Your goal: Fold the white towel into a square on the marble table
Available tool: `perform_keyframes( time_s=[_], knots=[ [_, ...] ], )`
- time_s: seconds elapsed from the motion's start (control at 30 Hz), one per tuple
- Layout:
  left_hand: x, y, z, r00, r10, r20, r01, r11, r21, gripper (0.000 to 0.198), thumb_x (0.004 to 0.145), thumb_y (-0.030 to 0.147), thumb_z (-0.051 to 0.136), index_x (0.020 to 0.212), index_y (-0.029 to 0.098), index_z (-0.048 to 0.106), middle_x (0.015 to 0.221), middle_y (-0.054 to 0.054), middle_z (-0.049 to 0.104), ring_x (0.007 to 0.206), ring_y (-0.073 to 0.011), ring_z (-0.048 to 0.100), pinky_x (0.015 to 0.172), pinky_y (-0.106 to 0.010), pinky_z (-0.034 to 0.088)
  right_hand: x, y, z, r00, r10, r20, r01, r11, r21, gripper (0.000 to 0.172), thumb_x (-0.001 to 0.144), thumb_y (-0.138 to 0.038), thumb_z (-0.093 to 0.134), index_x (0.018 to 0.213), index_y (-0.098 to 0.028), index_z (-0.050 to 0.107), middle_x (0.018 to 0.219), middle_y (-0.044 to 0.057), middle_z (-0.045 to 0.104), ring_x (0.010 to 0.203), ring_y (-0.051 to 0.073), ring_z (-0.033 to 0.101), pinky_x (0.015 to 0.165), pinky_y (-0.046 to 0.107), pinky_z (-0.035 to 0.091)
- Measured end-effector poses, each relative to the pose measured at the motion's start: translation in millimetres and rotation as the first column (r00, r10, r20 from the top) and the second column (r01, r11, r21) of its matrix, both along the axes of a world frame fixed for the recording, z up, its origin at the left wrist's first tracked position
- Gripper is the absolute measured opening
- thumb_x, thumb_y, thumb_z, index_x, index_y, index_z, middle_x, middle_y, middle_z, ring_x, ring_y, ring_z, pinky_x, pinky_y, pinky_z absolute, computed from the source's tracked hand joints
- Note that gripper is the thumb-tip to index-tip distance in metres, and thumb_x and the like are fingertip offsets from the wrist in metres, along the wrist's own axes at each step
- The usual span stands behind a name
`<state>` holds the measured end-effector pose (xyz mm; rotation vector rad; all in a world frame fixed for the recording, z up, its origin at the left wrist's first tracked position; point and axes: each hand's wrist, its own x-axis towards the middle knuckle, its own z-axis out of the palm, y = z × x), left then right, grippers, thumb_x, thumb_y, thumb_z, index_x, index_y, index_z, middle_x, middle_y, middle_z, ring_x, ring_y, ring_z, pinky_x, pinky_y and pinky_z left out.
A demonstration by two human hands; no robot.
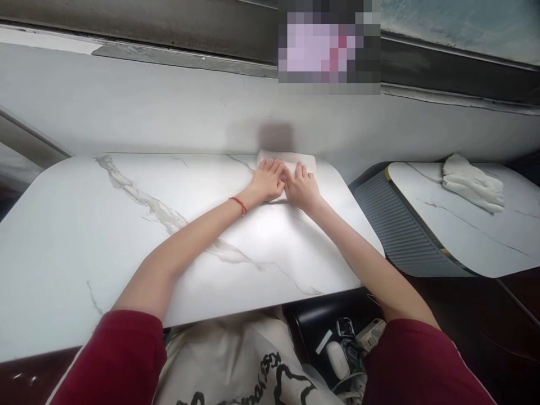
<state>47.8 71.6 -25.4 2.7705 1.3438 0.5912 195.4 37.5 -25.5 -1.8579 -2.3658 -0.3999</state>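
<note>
Just past 12 o'clock from the middle of the view, at the far edge of the marbled worktop, a white cloth lies under both hands, close to the pale wall. The left hand has its fingers curled over the cloth; the right hand rests on it with fingers more loosely bent, thumbs nearly meeting. Whether either grip pinches the fabric or only presses it, I cannot tell.

With so little room towards 12, a harder push could crumple the cloth against the wall. The surface looks smooth, so uneven pressure from the two hands could let it skew or slide; towards 2 o'clock the worktop's corner rounds away, and a slip there could carry the cloth over the edge. Hands this close together could also get in each other's way.

Lower down, at 5 o'clock, a white case and other small items lie near the right sleeve; an elbow drawn back carelessly could knock them. Out at 3 o'clock, a second cloth lies on another tabletop, well apart from both hands.
</note>
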Motion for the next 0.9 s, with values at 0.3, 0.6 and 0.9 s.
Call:
perform_keyframes(
  time_s=[0.3,0.6,0.9],
  knots=[
    [-3,15,-1.2,0.998,0.056,0.014,-0.056,0.998,0.013,0.055,0.096,0.022,0.039,0.146,0.001,0.051,0.158,-0.024,0.044,0.149,-0.0337,0.039,0.123,-0.050,0.029,-2,19,-9.2,0.995,0.003,-0.103,0.007,0.995,0.098,0.056,0.103,-0.031,0.030,0.151,-0.009,0.047,0.154,0.032,0.045,0.141,0.043,0.043,0.103,0.054,0.040],
    [-6,16,-5.7,0.997,0.076,0.019,-0.076,0.996,0.054,0.053,0.099,0.027,0.044,0.147,0.006,0.052,0.159,-0.023,0.045,0.150,-0.0323,0.039,0.122,-0.049,0.033,7,25,-15.0,0.995,-0.020,-0.100,0.030,0.994,0.101,0.063,0.103,-0.038,0.034,0.155,-0.004,0.041,0.158,0.033,0.038,0.149,0.039,0.037,0.110,0.052,0.038],
    [-8,10,-4.0,0.994,0.109,-0.015,-0.108,0.993,0.048,0.053,0.101,0.026,0.043,0.149,0.005,0.050,0.159,-0.022,0.045,0.150,-0.0317,0.039,0.125,-0.046,0.029,10,26,-16.0,0.998,0.000,-0.064,0.006,0.997,0.079,0.061,0.105,-0.038,0.030,0.157,-0.008,0.039,0.158,0.030,0.040,0.149,0.038,0.036,0.110,0.050,0.039]
  ],
)
